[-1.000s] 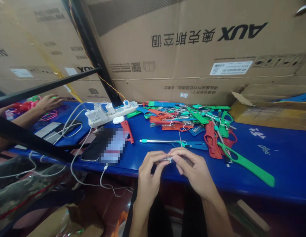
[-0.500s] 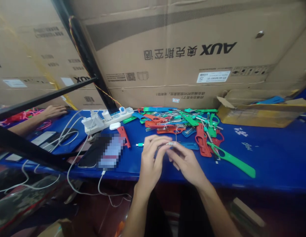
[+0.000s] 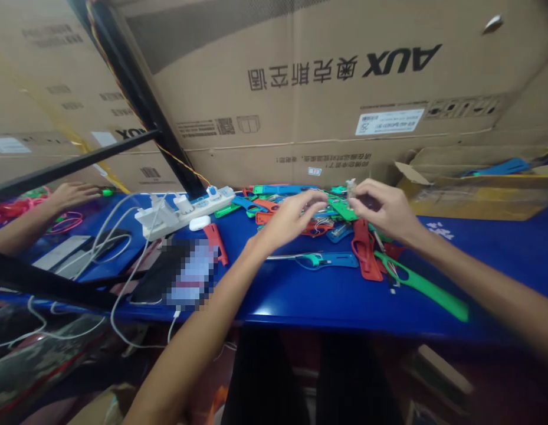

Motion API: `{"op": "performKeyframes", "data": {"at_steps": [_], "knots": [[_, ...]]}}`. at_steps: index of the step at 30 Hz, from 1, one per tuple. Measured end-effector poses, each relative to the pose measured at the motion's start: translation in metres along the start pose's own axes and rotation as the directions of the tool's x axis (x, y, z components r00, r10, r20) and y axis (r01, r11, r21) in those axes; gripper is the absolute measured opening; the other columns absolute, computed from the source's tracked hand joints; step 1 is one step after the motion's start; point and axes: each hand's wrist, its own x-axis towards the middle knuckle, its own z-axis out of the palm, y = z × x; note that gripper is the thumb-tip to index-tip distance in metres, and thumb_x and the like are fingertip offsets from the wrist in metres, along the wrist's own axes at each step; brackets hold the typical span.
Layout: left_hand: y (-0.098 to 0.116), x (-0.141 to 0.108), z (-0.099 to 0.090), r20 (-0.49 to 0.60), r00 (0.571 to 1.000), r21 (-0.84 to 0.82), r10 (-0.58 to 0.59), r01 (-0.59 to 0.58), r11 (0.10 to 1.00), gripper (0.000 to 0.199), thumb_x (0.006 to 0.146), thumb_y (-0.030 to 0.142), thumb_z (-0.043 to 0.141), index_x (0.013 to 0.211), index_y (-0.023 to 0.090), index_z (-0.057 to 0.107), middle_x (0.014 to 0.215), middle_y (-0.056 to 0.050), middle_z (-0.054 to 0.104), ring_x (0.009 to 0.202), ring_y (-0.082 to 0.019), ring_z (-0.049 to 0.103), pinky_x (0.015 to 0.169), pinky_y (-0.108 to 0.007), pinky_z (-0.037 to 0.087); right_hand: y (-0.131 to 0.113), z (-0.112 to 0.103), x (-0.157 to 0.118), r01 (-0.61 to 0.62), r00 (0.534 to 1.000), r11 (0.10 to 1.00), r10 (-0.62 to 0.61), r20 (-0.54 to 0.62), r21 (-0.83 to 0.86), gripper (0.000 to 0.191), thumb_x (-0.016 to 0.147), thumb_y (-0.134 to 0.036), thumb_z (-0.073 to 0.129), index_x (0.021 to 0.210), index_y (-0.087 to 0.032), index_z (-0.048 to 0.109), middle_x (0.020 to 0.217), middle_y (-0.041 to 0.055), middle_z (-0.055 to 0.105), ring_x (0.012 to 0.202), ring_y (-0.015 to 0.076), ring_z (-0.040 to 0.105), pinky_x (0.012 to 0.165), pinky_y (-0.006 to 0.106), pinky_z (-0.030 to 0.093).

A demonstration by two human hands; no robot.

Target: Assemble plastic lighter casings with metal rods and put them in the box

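Note:
My left hand [image 3: 295, 218] reaches over the left part of a pile of red, green and blue plastic pieces [image 3: 267, 218]. Its thumb and fingers are apart, with nothing seen between them. Over the right part of the pile, my right hand [image 3: 380, 206] pinches a small pale piece [image 3: 351, 189], too blurred to name. Below the hands, a blue plastic piece [image 3: 340, 260] lies on the table beside a thin metal rod with a teal part [image 3: 315, 258]. A long green piece [image 3: 433, 289] and a red piece [image 3: 364, 254] lie to the right.
A blue table [image 3: 274, 301] holds a white power strip [image 3: 185, 218], a phone with a blurred screen [image 3: 192, 271] and a red piece [image 3: 216, 242]. An open carton [image 3: 477, 198] stands back right. Another person's hand [image 3: 76, 195] is beyond a black frame [image 3: 136, 88].
My hands have moved apart and forward over the pile, the right one carrying a small pale piece. The blue piece and rod below are now uncovered. The view has shifted slightly.

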Motion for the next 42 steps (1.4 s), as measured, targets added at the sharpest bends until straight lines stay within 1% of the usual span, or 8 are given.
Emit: {"op": "performKeyframes", "data": {"at_steps": [4,9,15,20,28,36,39,42], "knots": [[-0.021,-0.01,0.001,0.249,0.968,0.193,-0.015,-0.034,0.981,0.024,0.103,0.024,0.05,0.097,0.018,0.073,0.093,-0.008,0.074,0.088,-0.021,0.068,0.082,-0.034,0.049,0.032,-0.011,-0.014,0.043,0.999,0.994,-0.041,0.021,-0.099,0.019,0.089,-0.038,0.062,0.078,-0.024,0.055,0.08,0.0052,0.062,0.072,0.0196,0.056,0.068,0.035,0.044],[-0.018,-0.023,0.014,0.388,0.919,0.33,-0.069,-0.069,0.941,0.025,0.101,0.026,0.053,0.093,0.019,0.075,0.092,-0.008,0.073,0.087,-0.022,0.066,0.083,-0.036,0.045,0.032,-0.017,-0.037,-0.006,0.96,1.0,-0.001,0.279,0.025,0.016,0.092,-0.037,0.064,0.085,-0.023,0.059,0.082,0.0027,0.062,0.067,0.0157,0.054,0.061,0.03,0.043],[-0.009,-0.025,0.011,0.42,0.898,0.306,-0.13,-0.005,0.952,0.019,0.096,0.026,0.058,0.091,0.022,0.075,0.093,-0.005,0.073,0.088,-0.022,0.065,0.087,-0.037,0.043,0.019,-0.015,-0.041,-0.063,0.871,0.993,0.004,0.492,0.103,0.022,0.094,-0.044,0.064,0.088,-0.023,0.061,0.084,0.003,0.064,0.072,0.0172,0.056,0.065,0.03,0.044],[0.002,-0.026,0.011,0.453,0.873,0.326,-0.182,0.028,0.945,0.017,0.092,0.025,0.058,0.09,0.021,0.074,0.09,-0.005,0.073,0.085,-0.023,0.065,0.083,-0.038,0.044,0.01,-0.005,-0.042,-0.116,0.8,0.984,0.011,0.6,0.136,0.024,0.094,-0.045,0.063,0.085,-0.023,0.058,0.079,0.0003,0.061,0.067,0.0159,0.053,0.061,0.029,0.041],[0.007,-0.029,0.014,0.473,0.818,0.353,-0.329,0.166,0.921,0.01,0.083,0.022,0.059,0.084,0.02,0.069,0.089,-0.007,0.072,0.079,-0.024,0.064,0.071,-0.034,0.046,0.009,0.005,-0.049,-0.104,0.768,0.989,0.011,0.64,0.109,0.021,0.092,-0.045,0.067,0.088,-0.024,0.063,0.074,-0.0016,0.063,0.063,0.0154,0.055,0.056,0.027,0.037],[0.001,-0.029,0.006,0.533,0.772,0.252,-0.346,0.246,0.936,0.009,0.09,0.022,0.062,0.087,0.019,0.069,0.081,-0.004,0.072,0.068,-0.018,0.064,0.06,-0.029,0.042,0.004,0.007,-0.051,-0.027,0.757,0.999,-0.003,0.654,0.036,0.025,0.095,-0.048,0.063,0.089,-0.024,0.061,0.076,-0.0009,0.065,0.064,0.0157,0.057,0.058,0.028,0.038],[0.012,-0.035,0.002,0.47,0.823,0.218,-0.319,0.242,0.945,0.01,0.096,0.024,0.06,0.091,0.02,0.068,0.086,-0.003,0.071,0.074,-0.019,0.064,0.067,-0.03,0.045,0.001,0.006,-0.05,-0.042,0.754,0.999,0.01,0.656,0.034,0.022,0.095,-0.045,0.063,0.091,-0.024,0.063,0.075,-0.0014,0.066,0.063,0.0154,0.058,0.058,0.027,0.038],[0.029,-0.052,0.005,0.272,0.915,0.27,-0.297,0.223,0.937,0.009,0.099,0.025,0.058,0.094,0.021,0.065,0.095,-0.004,0.071,0.09,-0.022,0.064,0.081,-0.035,0.046,-0.002,0.006,-0.048,-0.049,0.743,0.997,-0.004,0.669,0.06,0.015,0.095,-0.038,0.062,0.1,-0.024,0.067,0.077,-0.0015,0.068,0.063,0.0151,0.058,0.059,0.027,0.038]]}}
